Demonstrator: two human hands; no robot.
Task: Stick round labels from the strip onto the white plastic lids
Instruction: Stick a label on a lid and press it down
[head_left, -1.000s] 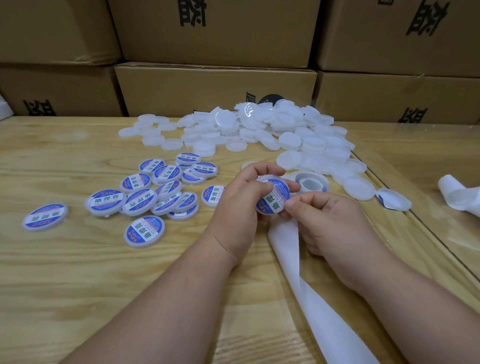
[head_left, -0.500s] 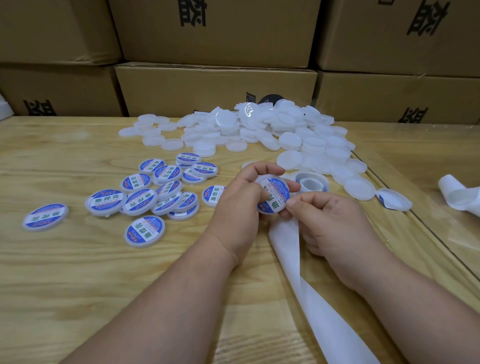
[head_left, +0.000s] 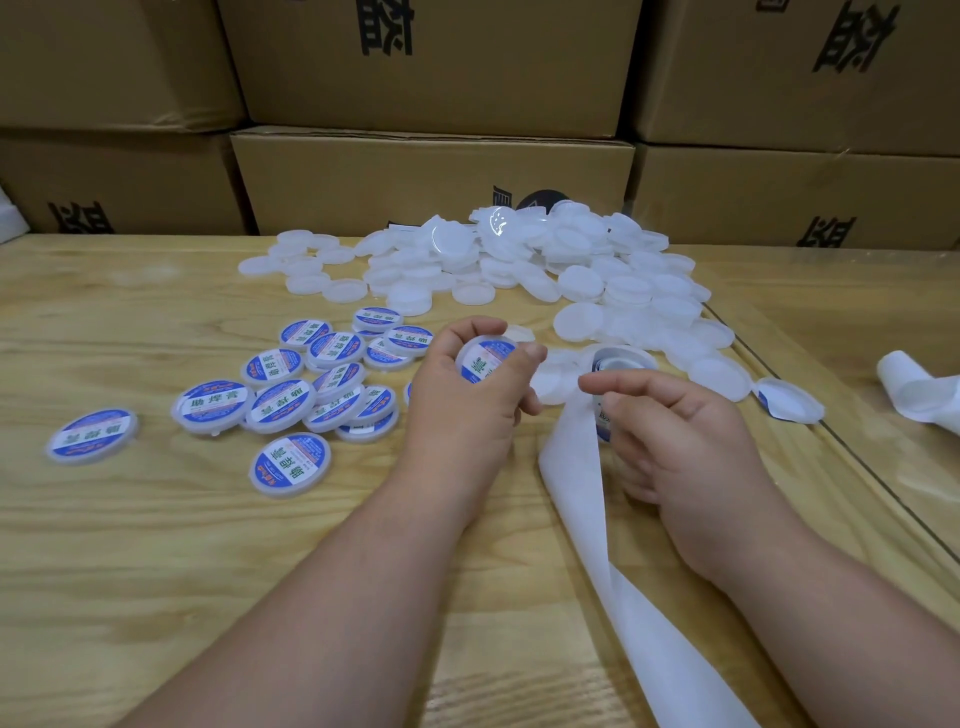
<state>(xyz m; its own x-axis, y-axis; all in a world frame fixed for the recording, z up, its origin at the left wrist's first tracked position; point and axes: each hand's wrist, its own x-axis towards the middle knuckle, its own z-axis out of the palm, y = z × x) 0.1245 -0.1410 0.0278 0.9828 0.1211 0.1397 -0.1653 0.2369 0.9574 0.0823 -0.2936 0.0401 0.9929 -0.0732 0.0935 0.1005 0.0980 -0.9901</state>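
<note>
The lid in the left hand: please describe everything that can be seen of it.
The lid is a round, shallow cap of translucent white plastic. Its top carries a round label with a blue border and a white band printed with green characters. The left hand holds it above the wooden table, tilted toward the camera, with the fingers curled over its far rim and the thumb on its near right edge. Part of the label is hidden by the thumb. The right hand is apart from it.
</note>
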